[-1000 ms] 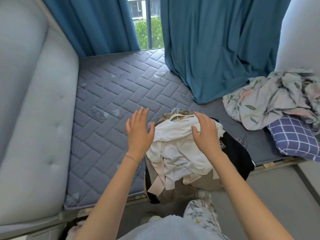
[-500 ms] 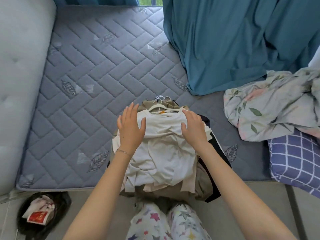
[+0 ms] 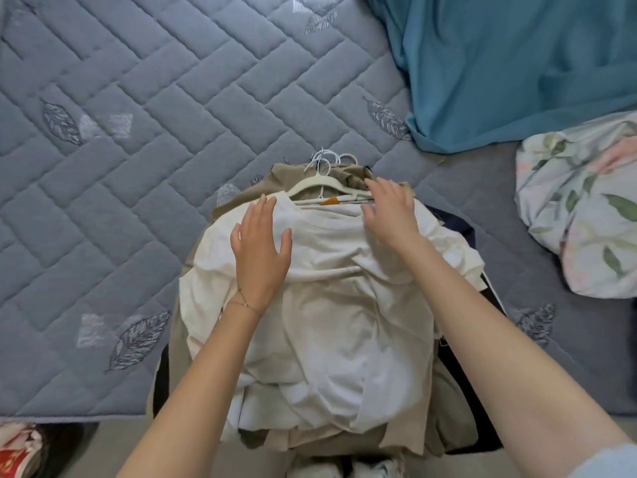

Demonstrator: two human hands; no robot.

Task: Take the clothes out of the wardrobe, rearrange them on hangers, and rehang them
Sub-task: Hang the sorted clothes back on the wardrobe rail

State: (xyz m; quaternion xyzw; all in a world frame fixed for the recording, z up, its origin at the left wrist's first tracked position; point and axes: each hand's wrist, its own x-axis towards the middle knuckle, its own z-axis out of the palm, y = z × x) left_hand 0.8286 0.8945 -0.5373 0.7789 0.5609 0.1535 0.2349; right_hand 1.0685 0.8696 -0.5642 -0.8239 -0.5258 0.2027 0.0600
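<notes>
**Right hand reaches the hanger**

Since half a second ago the right hand [image 3: 391,213] has slid farther up. Its fingers now lie loosely extended across the cream hanger [image 3: 310,183] at the collar of the white top [image 3: 337,305], grasping nothing. The left hand [image 3: 260,251] lies flat and released on the top's left shoulder (a thin bracelet at the wrist). The pile of clothes [image 3: 286,174] sits at the near edge of the grey mattress [image 3: 138,167].
</notes>
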